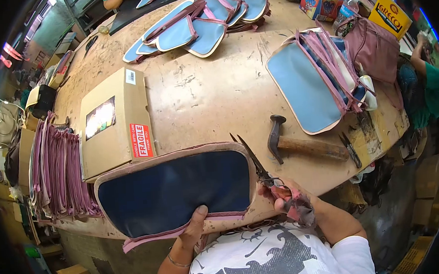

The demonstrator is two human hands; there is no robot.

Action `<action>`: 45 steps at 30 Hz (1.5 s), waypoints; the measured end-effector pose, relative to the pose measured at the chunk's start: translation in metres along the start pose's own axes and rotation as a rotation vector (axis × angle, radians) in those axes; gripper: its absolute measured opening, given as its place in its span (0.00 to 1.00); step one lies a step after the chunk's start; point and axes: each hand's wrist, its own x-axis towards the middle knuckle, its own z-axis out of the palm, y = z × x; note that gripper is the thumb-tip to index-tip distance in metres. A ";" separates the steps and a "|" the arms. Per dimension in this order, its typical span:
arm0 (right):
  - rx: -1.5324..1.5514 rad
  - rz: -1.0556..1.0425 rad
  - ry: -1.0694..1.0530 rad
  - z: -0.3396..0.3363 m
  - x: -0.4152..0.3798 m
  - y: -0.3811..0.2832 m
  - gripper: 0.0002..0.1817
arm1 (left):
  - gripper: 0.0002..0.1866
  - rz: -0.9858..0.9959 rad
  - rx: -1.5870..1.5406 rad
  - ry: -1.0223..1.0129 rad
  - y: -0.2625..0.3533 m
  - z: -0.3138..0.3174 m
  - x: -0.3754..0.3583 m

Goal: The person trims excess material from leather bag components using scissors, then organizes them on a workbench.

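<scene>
My left hand [194, 224] grips the near edge of a dark blue bag panel [175, 190] trimmed with pink piping, thumb on top. The panel lies flat at the front edge of the worn wooden table [212, 97]. My right hand [286, 200] holds a pair of scissors [253, 157] by the handles. The blades are open and point away from me along the panel's right corner.
A hammer [300, 144] lies right of the scissors, with a small tool [350, 149] beside it. A cardboard box [115, 120] marked FRAGILE sits left. Stacks of blue and pink panels [316, 78], [197, 23], [61, 172] surround. Another person [425, 89] stands at right.
</scene>
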 end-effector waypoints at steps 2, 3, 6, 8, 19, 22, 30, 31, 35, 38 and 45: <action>0.310 0.154 0.020 0.001 -0.003 -0.006 0.21 | 0.15 -0.014 0.015 0.007 -0.001 -0.002 -0.002; 0.459 0.223 0.050 0.001 -0.004 -0.010 0.20 | 0.14 -0.035 -0.057 0.024 0.002 0.003 -0.001; 0.588 0.385 0.151 0.001 -0.002 -0.016 0.16 | 0.15 -0.027 -0.090 0.057 0.011 0.010 0.004; 0.323 0.275 0.108 -0.002 0.000 -0.018 0.10 | 0.16 -0.028 -0.099 0.067 0.013 0.009 0.005; -0.501 -0.080 -0.129 -0.026 -0.008 -0.026 0.09 | 0.19 -0.047 -0.033 0.035 0.017 -0.011 0.012; -0.389 -0.025 -0.173 -0.029 -0.009 -0.029 0.10 | 0.18 -0.064 0.089 -0.021 0.023 -0.016 0.013; -0.415 -0.003 -0.223 -0.032 -0.006 -0.023 0.10 | 0.17 -0.082 0.100 -0.073 0.019 -0.015 0.016; -0.377 0.038 -0.216 -0.032 -0.007 -0.027 0.09 | 0.17 -0.084 0.096 -0.077 0.019 -0.015 0.017; -0.410 0.038 -0.227 -0.035 -0.012 -0.035 0.09 | 0.17 -0.092 0.065 -0.043 0.020 -0.015 0.020; -0.456 -0.001 -0.240 -0.040 -0.013 -0.038 0.09 | 0.18 -0.123 0.064 -0.028 0.024 -0.015 0.022; -0.288 0.241 -0.260 -0.041 -0.014 -0.040 0.11 | 0.18 -0.191 0.096 -0.159 0.025 -0.015 0.023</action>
